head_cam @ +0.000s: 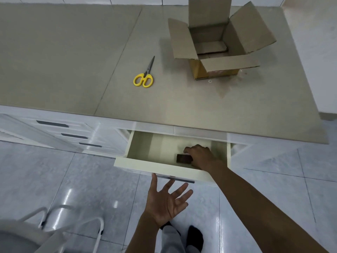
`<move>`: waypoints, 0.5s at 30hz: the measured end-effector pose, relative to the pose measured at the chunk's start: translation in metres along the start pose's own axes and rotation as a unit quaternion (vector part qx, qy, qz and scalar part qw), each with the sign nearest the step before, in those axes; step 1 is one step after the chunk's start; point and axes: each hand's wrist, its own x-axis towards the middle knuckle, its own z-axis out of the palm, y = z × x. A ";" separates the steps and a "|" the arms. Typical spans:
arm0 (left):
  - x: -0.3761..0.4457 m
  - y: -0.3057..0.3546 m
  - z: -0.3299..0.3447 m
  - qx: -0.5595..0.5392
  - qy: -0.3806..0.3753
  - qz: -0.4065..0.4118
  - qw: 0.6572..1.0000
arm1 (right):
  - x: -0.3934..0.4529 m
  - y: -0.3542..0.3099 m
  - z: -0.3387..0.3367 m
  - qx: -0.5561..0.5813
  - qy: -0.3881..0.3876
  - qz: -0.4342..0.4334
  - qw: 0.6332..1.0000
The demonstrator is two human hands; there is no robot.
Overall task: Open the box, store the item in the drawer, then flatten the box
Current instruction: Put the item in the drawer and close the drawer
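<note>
The cardboard box (pixel 217 42) stands on the far right of the countertop with all its flaps spread open; only cardboard shows inside. Below the counter edge a cream drawer (pixel 145 148) is pulled out. My right hand (pixel 199 156) reaches into it, fingers curled around a small dark rectangular item (pixel 183 158) that rests on the drawer floor. My left hand (pixel 167 198) hovers palm up, fingers spread, just under the drawer's front and its dark handle (pixel 175 179), holding nothing.
Yellow-handled scissors (pixel 144 77) lie closed on the beige countertop (pixel 73 61), left of the box. Closed white drawers (pixel 73 136) sit left of the open one. A white metal-frame chair (pixel 54 225) stands on the tiled floor at the lower left. My legs are below.
</note>
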 end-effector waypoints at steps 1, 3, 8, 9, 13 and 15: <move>0.000 -0.001 0.000 0.003 -0.002 0.002 1.000 | -0.002 0.000 -0.003 -0.006 -0.002 -0.008 1.000; 0.000 -0.001 0.001 -0.001 -0.008 0.003 1.000 | -0.011 -0.005 -0.017 -0.019 0.006 -0.043 0.999; -0.005 -0.006 0.009 -0.019 -0.023 0.014 0.999 | -0.069 -0.050 -0.079 0.037 0.183 -0.218 0.958; -0.007 -0.008 0.011 -0.020 -0.026 0.017 0.999 | -0.081 -0.058 -0.093 0.047 0.271 -0.251 0.928; -0.022 -0.016 0.026 -0.053 -0.032 0.061 0.996 | -0.098 -0.057 -0.138 -0.014 0.403 -0.189 0.895; -0.028 -0.017 0.035 -0.060 -0.021 0.074 0.995 | -0.094 -0.042 -0.150 -0.042 0.292 -0.073 0.953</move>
